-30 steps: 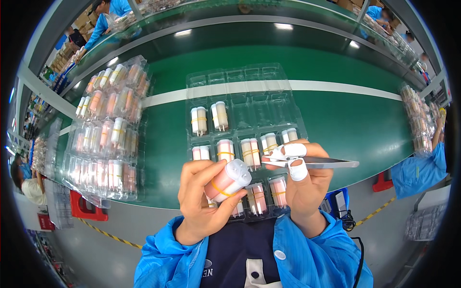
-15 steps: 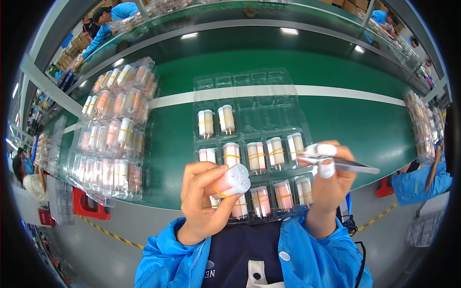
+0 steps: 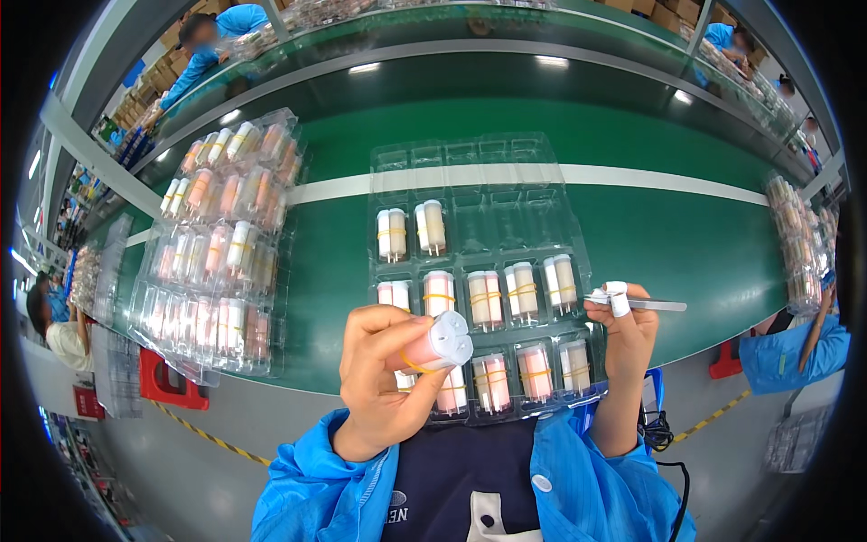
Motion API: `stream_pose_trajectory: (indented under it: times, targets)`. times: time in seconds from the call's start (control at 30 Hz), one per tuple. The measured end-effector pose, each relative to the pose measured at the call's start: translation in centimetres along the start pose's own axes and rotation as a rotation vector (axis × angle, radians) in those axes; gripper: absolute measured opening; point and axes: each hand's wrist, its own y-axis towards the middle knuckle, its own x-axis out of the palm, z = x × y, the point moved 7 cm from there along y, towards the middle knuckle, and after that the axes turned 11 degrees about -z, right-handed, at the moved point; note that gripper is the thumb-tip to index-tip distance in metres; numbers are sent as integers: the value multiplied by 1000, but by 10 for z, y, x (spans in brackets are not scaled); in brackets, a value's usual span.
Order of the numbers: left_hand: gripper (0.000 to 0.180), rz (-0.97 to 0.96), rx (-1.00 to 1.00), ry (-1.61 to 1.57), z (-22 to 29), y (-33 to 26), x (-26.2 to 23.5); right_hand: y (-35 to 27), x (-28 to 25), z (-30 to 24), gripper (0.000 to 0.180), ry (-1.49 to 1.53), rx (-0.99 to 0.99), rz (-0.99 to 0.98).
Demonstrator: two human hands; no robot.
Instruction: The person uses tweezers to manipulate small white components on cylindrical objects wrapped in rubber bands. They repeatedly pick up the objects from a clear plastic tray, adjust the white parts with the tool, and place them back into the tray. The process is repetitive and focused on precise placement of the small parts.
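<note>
My left hand (image 3: pixel 375 384) grips a bundle of pink and white tubes (image 3: pixel 432 345), tilted so its pale round capped ends face up and right; a yellow rubber band circles it. In my right hand (image 3: pixel 625 343) is a pair of metal tweezers (image 3: pixel 664 305), lying across the fingers to the right of the tray. White coverings wrap some of those fingertips. Below and beyond both hands lies a clear plastic tray (image 3: pixel 506 149), with banded tube bundles (image 3: pixel 483 298) in several pockets. My left hand hides part of its near left pockets.
Stacked clear trays (image 3: pixel 212 244) of similar bundles stand on the left of the green table (image 3: pixel 668 244). More filled trays (image 3: pixel 793 239) sit at the far right. Co-workers in blue are at the far side and the right. A red stool (image 3: pixel 172 379) is below the left table edge.
My right hand has moved right and slightly down with the tweezers, away from the tray's edge. The left hand still holds the bundle in nearly the same place.
</note>
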Motion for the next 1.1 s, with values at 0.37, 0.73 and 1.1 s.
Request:
stream_pose_trajectory:
  times: [0.37, 0.73, 1.1]
  targets:
    - [51, -163, -48, 369, -6, 27, -19, -4, 2, 5, 19, 33, -15, 63]
    - [46, -497, -211, 453, -107, 116, 51, 0, -1, 20, 23, 95, -1, 113]
    - [56, -510, -80, 975, -116, 105, 74, -2, -1, 16, 21, 55, -54, 102]
